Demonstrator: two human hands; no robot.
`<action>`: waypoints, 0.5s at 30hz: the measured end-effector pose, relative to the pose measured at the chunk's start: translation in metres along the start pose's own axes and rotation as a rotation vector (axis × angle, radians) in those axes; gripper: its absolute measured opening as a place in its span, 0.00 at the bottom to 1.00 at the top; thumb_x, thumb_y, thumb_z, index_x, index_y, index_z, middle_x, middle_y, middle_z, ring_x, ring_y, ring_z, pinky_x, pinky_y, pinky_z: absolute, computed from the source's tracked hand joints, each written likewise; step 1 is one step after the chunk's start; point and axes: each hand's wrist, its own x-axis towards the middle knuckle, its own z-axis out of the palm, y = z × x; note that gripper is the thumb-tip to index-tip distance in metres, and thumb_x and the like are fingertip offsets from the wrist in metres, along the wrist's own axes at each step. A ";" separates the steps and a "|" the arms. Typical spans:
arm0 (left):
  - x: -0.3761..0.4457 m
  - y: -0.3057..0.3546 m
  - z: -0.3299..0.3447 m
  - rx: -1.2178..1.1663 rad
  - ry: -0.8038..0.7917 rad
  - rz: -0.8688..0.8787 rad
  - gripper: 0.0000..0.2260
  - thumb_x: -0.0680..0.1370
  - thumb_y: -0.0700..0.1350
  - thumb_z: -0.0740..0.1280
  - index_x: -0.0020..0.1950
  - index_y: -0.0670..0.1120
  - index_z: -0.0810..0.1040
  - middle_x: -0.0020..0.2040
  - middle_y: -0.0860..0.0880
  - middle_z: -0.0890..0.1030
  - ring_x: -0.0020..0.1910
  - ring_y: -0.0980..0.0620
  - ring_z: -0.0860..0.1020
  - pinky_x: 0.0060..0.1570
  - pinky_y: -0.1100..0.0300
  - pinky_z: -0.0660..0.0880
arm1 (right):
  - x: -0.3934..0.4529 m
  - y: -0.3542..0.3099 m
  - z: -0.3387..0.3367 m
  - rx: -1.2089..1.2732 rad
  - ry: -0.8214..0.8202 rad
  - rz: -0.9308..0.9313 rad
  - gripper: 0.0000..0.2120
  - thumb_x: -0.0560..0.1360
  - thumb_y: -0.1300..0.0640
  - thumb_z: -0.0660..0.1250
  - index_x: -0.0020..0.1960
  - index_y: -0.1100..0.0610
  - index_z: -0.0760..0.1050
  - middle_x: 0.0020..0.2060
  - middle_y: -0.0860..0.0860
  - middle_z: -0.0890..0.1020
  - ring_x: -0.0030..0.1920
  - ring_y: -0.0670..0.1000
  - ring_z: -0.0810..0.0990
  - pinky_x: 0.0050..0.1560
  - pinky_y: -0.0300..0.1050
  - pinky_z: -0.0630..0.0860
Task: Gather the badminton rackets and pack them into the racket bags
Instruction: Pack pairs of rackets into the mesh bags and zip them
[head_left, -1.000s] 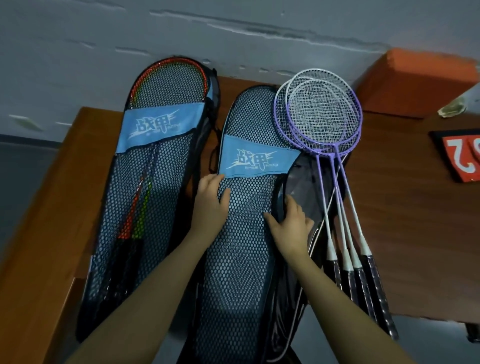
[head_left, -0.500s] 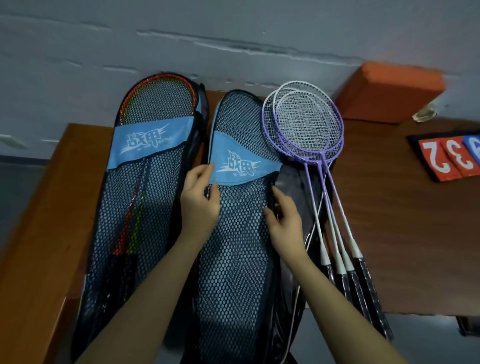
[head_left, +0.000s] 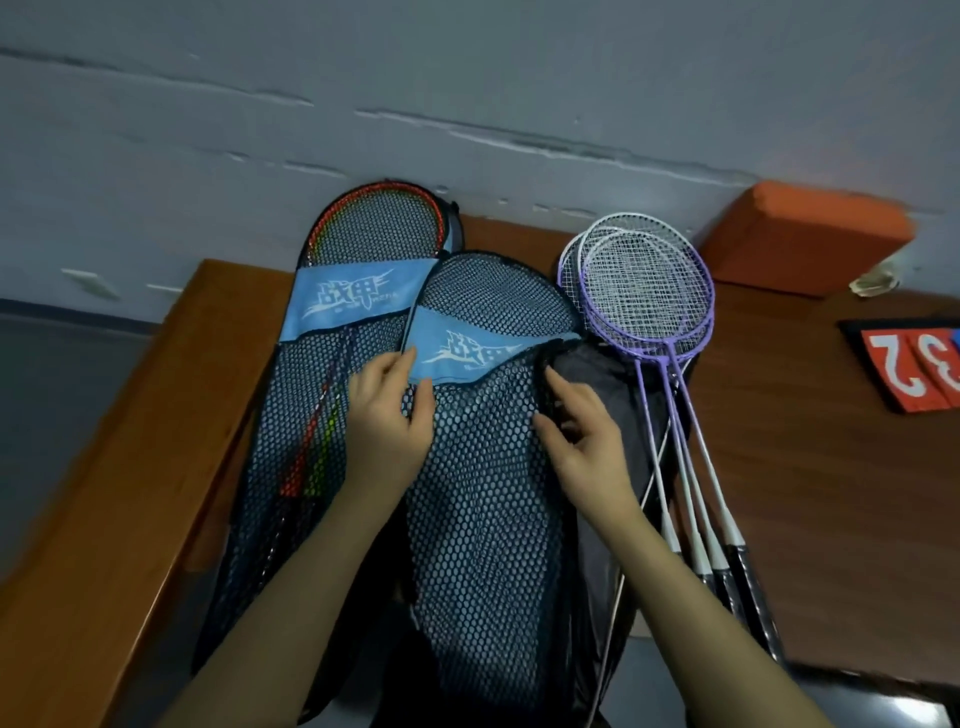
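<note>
Hands on the middle racket bag (head_left: 483, 509), which lies lengthwise on the wooden table (head_left: 831, 467) with its mesh side up. Left hand (head_left: 387, 421): thumb and fingers pinch the lower left corner of the bag's blue logo band; thumb lies on the mesh just under the band, fingers over the band's edge. Right hand (head_left: 587, 436): fingers curled at the bag's right rim, holding the dark edge of the opening; index finger points up along the rim. Cannot tell how firmly that edge is gripped.

Between the two grips the mesh panel spans flat. Just right of the right-hand grip the bag's dark inner lining (head_left: 613, 395) is exposed, so the bag is open along that side.

Purple rackets (head_left: 647, 291): stacked together, heads beyond and to the right of the right-hand grip, shafts running down past the right wrist, black grips near the table's front edge. They lie partly on the open lining, not inside the bag.

Left of the left-hand grip: second racket bag (head_left: 311, 415), overlapped by the middle bag's top, with red and green rackets (head_left: 311, 457) visible through its mesh.

Far right of both grips: orange block (head_left: 800, 234) against the wall; red number cards (head_left: 914, 364) on the table.
</note>
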 end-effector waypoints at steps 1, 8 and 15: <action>0.000 -0.002 0.001 0.036 -0.037 -0.018 0.16 0.77 0.41 0.65 0.63 0.36 0.74 0.59 0.37 0.74 0.58 0.39 0.70 0.57 0.48 0.70 | -0.001 0.001 -0.001 0.003 -0.011 0.013 0.24 0.75 0.66 0.66 0.69 0.55 0.68 0.50 0.41 0.75 0.48 0.37 0.74 0.47 0.28 0.70; -0.014 0.017 0.017 0.159 -0.144 0.203 0.14 0.77 0.48 0.62 0.57 0.42 0.79 0.56 0.41 0.76 0.56 0.41 0.73 0.55 0.49 0.65 | -0.019 0.010 -0.004 0.009 0.001 0.092 0.24 0.73 0.66 0.68 0.67 0.53 0.71 0.50 0.51 0.77 0.49 0.47 0.77 0.48 0.35 0.74; -0.011 0.050 0.061 0.087 -0.468 0.150 0.16 0.79 0.52 0.59 0.63 0.47 0.75 0.55 0.47 0.78 0.55 0.46 0.76 0.54 0.51 0.73 | -0.042 0.023 -0.017 0.017 0.042 0.204 0.20 0.71 0.65 0.70 0.62 0.54 0.75 0.48 0.51 0.78 0.44 0.41 0.76 0.44 0.30 0.71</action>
